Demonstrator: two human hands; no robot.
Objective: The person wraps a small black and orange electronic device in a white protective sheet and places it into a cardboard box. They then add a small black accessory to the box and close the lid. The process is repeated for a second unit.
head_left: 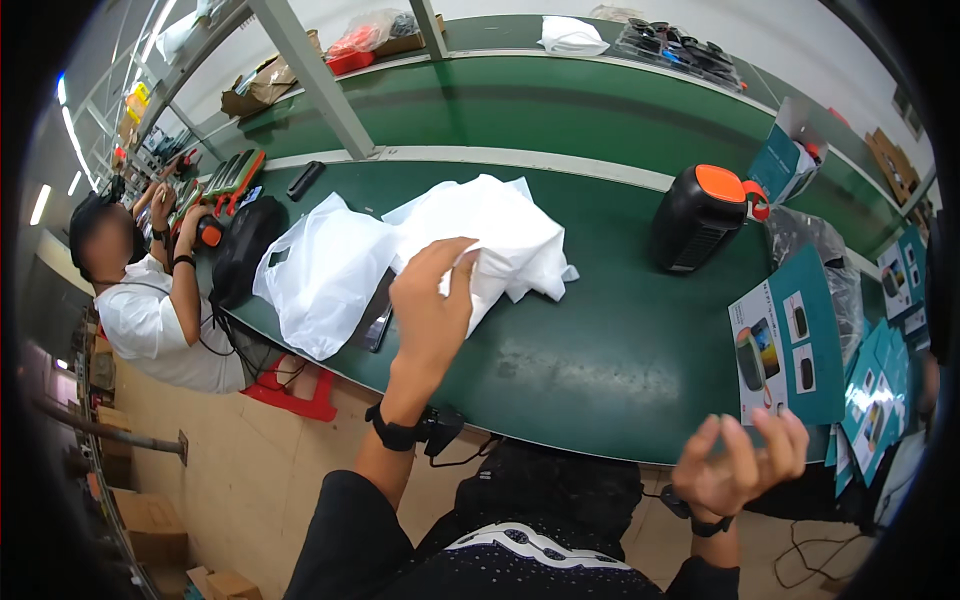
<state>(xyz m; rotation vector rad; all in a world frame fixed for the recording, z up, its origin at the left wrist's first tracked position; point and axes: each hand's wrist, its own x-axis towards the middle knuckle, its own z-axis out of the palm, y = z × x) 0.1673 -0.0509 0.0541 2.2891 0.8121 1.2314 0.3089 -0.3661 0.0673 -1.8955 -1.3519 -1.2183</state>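
My left hand pinches the near edge of a crumpled pile of thin white bags or sheets; their exact kind is hard to tell. Left of the pile, a white plastic bag lies spread out, and a phone partly shows beside it. Over the table's front edge at the right, my right hand has its fingers apart and loosely curled, with nothing in them. Nearest to it stands a teal and white printed box. Farther back, a black speaker-like device with an orange top stands upright.
A green table runs across, with a raised shelf behind. To the left, another person handles a black and orange device. A black case lies between us. Flat teal boxes and a clear bag crowd the right end.
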